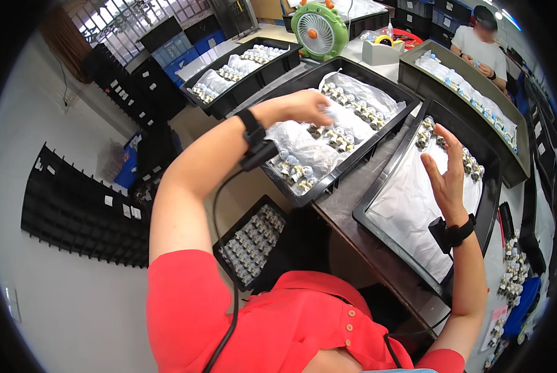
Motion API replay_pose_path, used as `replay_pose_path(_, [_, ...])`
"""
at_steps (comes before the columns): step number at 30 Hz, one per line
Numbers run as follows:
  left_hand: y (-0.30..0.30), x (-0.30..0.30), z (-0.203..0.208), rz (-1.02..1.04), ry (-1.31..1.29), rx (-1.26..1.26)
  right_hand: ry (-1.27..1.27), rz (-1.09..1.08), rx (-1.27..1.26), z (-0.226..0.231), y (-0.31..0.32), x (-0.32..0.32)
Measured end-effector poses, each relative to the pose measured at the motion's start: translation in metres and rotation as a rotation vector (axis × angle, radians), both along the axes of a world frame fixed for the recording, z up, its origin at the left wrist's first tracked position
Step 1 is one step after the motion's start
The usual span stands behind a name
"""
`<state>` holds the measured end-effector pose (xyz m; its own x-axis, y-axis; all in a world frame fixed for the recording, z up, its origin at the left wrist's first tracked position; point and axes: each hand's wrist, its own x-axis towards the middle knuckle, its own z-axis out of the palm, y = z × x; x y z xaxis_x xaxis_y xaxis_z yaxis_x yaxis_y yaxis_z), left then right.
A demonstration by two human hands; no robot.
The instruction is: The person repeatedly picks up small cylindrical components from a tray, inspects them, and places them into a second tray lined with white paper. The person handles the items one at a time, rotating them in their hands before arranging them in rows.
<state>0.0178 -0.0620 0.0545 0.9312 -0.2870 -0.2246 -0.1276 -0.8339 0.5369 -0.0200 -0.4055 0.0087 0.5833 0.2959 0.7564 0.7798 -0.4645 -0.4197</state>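
My left hand (308,107) hovers over a black tray (303,198) lined with white sheeting. Its fingers are curled together, and a pale blur shows at the fingertips, too smeared to name. In this tray stand rows of small parts (297,174) with pale bluish tops and dark, brass-coloured bases. To the right, my right hand (447,177) is raised over a second black tray (387,242), thumb and fingers apart, holding nothing. A row of similar small parts (473,166) runs along that tray's far side, with white sheeting (403,211) in front of it.
Another filled black tray (197,107) lies beyond, beside a green fan (319,34). An olive tray (518,171) stands at the right, near a person (480,50) working. A low tray of parts (253,244) sits below the table edge. Black cables hang from both wrists.
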Motion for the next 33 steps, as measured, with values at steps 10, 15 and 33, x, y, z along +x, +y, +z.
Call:
replay_pose_path(10, [0.15,-0.002,-0.053,0.164,0.146,0.743,-0.027,0.011,-0.071,-0.002,0.006,0.004])
replay_pose_path(15, [0.129,-0.007,-0.066,0.26,0.341,0.487,0.028,0.006,-0.096,-0.009,0.004,0.008])
replay_pose_path(33, [0.117,-0.017,-0.058,0.322,0.394,0.375,0.167,0.074,-0.208,-0.02,0.005,0.01])
